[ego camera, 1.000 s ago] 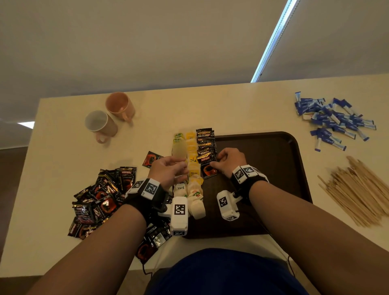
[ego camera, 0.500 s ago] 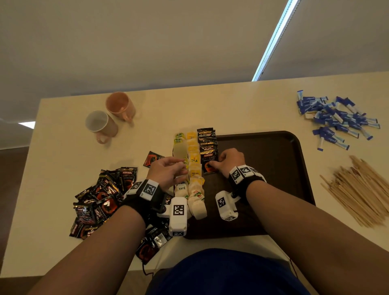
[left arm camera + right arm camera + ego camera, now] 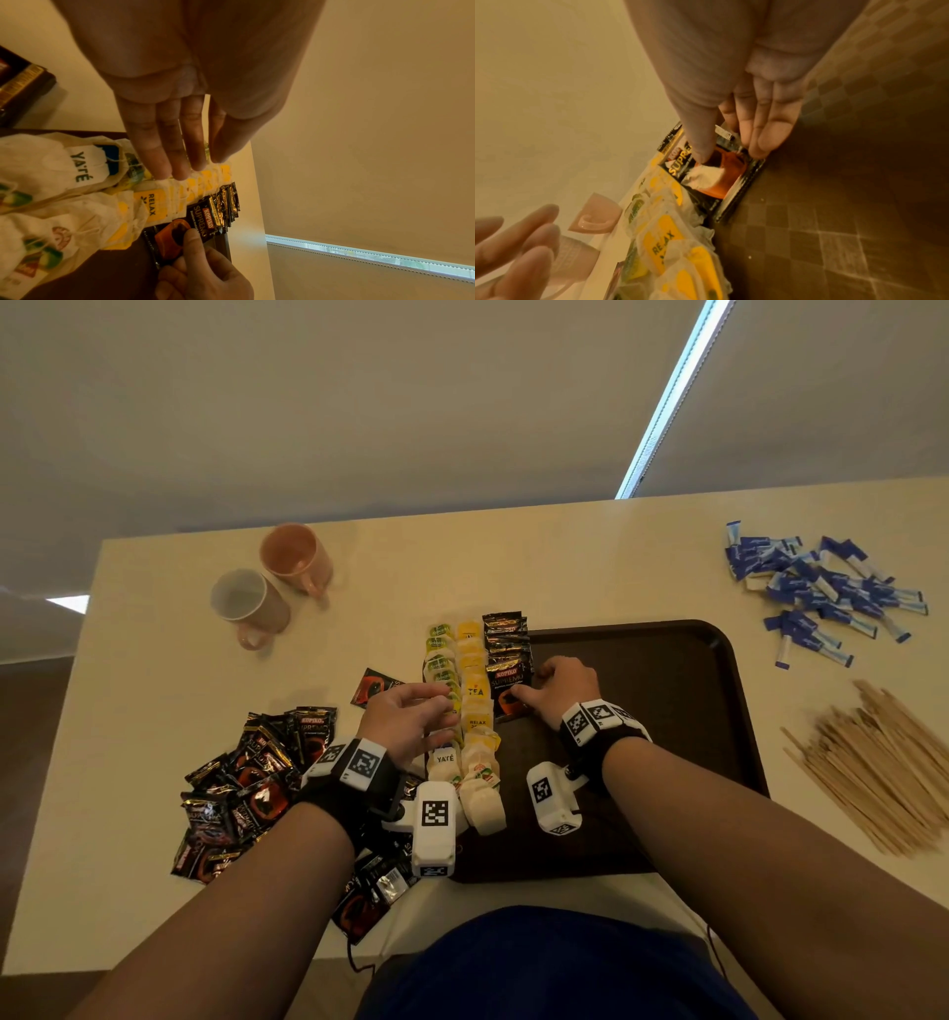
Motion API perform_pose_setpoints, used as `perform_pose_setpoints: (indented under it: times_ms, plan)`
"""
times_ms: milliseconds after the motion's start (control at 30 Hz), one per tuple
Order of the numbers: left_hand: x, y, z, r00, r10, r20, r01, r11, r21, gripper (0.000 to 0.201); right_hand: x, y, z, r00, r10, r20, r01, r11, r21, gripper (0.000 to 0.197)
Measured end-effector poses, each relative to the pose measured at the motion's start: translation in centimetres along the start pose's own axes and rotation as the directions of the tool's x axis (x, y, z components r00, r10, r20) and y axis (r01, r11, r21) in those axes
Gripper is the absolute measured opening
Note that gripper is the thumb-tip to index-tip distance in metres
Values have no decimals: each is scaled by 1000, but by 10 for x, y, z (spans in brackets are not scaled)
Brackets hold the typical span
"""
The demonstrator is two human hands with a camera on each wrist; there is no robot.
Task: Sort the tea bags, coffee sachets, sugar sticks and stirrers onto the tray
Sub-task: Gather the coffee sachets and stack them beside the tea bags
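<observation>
A dark brown tray (image 3: pixel 667 711) lies in front of me. Two rows of tea bags (image 3: pixel 472 711) run along its left side, with a row of black coffee sachets (image 3: pixel 506 644) beside them. My left hand (image 3: pixel 436 711) is over the green-tagged tea bags (image 3: pixel 133 172), its fingers (image 3: pixel 177 154) straight and their tips touching the bags. My right hand (image 3: pixel 560 683) holds the nearest coffee sachet (image 3: pixel 721 178) flat on the tray, thumb (image 3: pixel 190 241) on its face and fingertips (image 3: pixel 762 146) at its right edge.
A heap of coffee sachets (image 3: pixel 246 793) lies on the table left of the tray, and one loose sachet (image 3: pixel 372 685) lies by my left hand. Two mugs (image 3: pixel 251 603) stand at the back left. Blue sugar sticks (image 3: pixel 821 593) and wooden stirrers (image 3: pixel 883 762) lie to the right.
My left fingers have straightened out over the tea bags. My right hand has stayed on the nearest coffee sachet and nudged it slightly up toward the sachet row.
</observation>
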State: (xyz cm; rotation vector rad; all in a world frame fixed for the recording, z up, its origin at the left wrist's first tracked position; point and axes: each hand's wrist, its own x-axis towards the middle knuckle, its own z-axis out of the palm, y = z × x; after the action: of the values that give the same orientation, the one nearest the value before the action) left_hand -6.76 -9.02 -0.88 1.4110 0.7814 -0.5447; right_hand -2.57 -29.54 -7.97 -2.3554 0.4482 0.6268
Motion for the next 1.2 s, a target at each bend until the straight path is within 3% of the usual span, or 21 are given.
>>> perform_pose_setpoints:
  times_ms: [100,300,633,1200]
  plan:
    - [-1,0,-1,1000,1,0,-1,1000,-4,11,1,-2,2,999,-36,-2,36,999,9,65]
    - [-2,-1,-3,1000,2,-7,-2,1000,-8,12,0,-3,0,997,-74,19,74,997,16,55]
    - [-4,0,-1,1000,2,-8,-2,1000,0,11,0,0,1,998,-70,6,70,997,19,72]
    - [-4,-7,-12,1000,5,-19,-5,1000,-10,9,-3,5,2,1000,-28,10,28,1000,2,56]
